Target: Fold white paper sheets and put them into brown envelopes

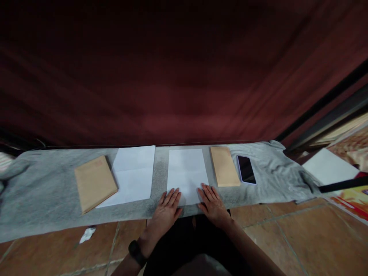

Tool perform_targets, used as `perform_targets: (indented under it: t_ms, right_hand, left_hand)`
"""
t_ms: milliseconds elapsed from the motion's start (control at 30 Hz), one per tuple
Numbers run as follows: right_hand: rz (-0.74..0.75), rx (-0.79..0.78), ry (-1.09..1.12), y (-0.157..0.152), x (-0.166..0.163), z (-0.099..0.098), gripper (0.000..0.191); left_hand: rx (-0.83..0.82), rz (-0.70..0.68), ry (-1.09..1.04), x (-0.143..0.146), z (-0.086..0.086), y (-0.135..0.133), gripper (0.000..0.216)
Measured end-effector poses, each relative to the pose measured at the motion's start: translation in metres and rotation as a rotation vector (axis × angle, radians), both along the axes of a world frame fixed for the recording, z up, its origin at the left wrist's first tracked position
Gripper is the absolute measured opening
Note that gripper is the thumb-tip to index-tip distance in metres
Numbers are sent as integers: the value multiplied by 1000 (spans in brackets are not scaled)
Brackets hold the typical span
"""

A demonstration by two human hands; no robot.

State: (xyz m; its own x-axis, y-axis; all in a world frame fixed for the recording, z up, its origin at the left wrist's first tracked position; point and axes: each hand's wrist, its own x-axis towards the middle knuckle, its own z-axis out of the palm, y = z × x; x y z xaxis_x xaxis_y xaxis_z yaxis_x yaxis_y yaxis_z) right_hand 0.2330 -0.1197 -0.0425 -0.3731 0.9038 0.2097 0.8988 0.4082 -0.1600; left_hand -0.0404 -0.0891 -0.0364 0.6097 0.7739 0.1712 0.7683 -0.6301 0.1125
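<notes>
Both my hands lie flat, fingers stretched out, on the near edge of a white sheet of paper (186, 172) that rests on a grey cloth (43, 191). My left hand (167, 209), with a dark watch at the wrist, covers the sheet's near left corner. My right hand (212, 203) covers its near right corner. Neither hand holds anything.
A second white sheet (133, 172) lies to the left, partly under a brown envelope (94, 182). A narrower brown envelope (224, 166) and a dark phone (246, 169) lie to the right. A dark red curtain hangs behind. A paper scrap (87, 234) lies on the tiled floor.
</notes>
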Motion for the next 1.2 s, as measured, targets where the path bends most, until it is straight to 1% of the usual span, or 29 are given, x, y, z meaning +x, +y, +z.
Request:
perform_targets:
  t_ms: [67,200,333,400,500,633,733,800,867,933,967,1067,1200]
  right_hand:
    - [-9,-10,15,-2,-1,1,57]
    - [-40,-25,45,-5,-6,1,55]
    - [-57,-7,72,-7,-10,0,53]
    - [-54,4,97,-8,-11,0,52]
    - [-14,-14,168,-10,-5,1,51]
    - [43,-85,289,-18,12,3,53]
    - [74,-137,397,-28,26,2,53]
    - [82,-180,482,-33,31,1,44]
    - [76,-233,564,-37,33,2,32]
    - [65,-288,620,-38,31,7,25]
    - [54,-317,637,-37,29,10,24]
    - [-10,-388,685,-34,23,21,30]
    - [-85,-373,741,-31,22,31,34]
  left_hand:
    - [-51,2,25,2,4,2,50]
    - [-173,25,87,10,21,3,52]
    - [-227,86,109,20,32,0,52]
    - [-234,119,84,21,34,0,47]
    - [-218,126,8,16,37,-3,42]
    - [-195,107,-126,2,40,-22,32]
    - [-193,80,-246,-11,39,-42,27]
    - [-199,82,-338,-21,35,-51,22]
    - [-221,117,-447,-31,30,-53,19]
    - [-264,157,-550,-39,24,-47,21]
    - [-288,170,-587,-42,22,-41,24]
    - [-341,178,-641,-43,18,-24,26]
    - [-446,234,-688,-39,18,-12,20]
